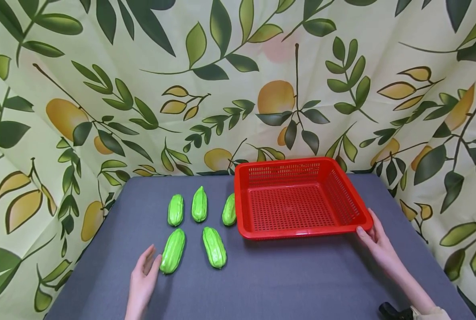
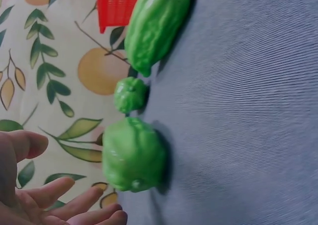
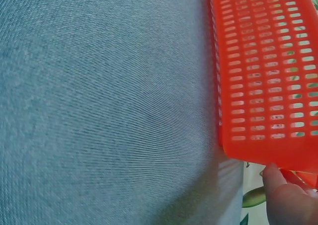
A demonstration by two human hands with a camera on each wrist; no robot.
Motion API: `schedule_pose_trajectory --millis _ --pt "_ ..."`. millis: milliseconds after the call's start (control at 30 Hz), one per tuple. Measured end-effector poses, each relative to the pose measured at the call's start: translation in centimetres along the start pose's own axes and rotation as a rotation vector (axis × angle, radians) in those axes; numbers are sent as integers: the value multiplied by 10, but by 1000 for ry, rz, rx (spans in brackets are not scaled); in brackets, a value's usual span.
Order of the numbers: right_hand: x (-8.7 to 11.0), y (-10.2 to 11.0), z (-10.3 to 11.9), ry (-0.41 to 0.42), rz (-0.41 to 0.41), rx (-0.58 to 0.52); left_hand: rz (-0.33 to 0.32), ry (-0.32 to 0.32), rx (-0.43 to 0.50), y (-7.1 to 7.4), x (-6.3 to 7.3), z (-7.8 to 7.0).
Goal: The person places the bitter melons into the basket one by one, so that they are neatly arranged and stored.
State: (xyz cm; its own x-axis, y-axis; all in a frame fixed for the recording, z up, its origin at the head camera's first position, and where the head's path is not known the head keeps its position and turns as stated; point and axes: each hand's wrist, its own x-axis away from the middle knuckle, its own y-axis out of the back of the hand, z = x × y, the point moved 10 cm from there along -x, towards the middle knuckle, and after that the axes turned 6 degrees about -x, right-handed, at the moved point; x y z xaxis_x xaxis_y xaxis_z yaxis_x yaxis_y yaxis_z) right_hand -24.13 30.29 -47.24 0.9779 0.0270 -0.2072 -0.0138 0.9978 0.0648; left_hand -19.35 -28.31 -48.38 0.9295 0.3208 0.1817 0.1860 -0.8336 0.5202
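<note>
My left hand [image 1: 143,278] is just left of the nearest green ridged gourd [image 1: 173,251], its fingers loosely extended and holding nothing. In the left wrist view the fingers [image 2: 82,202] spread below and beside a plump gourd [image 2: 134,155]. Several such gourds lie on the table, including one at the front [image 1: 214,247], two farther back, and one [image 1: 229,210] partly hidden by a red plastic basket [image 1: 290,204]. My right hand [image 1: 378,240] grips this basket at its near right corner, thumb on the rim. Nothing lies inside the perforated basket.
A grey-blue cloth covers the table [image 1: 286,280]. Behind it and along both sides hangs a fabric backdrop [image 1: 238,89] printed with leaves and orange fruit. A dark strap or device [image 1: 394,312] sits at the right wrist by a pale sleeve.
</note>
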Motion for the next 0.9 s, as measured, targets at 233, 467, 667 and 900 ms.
schedule_pose_trajectory --millis 233,467,667,900 --pt "4 -7 -2 5 17 -176 -5 12 51 -9 0 14" --pt "6 -10 -4 27 17 -295 -49 -7 154 -16 2 15" --pt "5 -10 -1 49 9 -322 -45 12 167 -23 0 18" --pt "4 -10 -3 42 10 -319 -95 -28 182 -24 -3 21"
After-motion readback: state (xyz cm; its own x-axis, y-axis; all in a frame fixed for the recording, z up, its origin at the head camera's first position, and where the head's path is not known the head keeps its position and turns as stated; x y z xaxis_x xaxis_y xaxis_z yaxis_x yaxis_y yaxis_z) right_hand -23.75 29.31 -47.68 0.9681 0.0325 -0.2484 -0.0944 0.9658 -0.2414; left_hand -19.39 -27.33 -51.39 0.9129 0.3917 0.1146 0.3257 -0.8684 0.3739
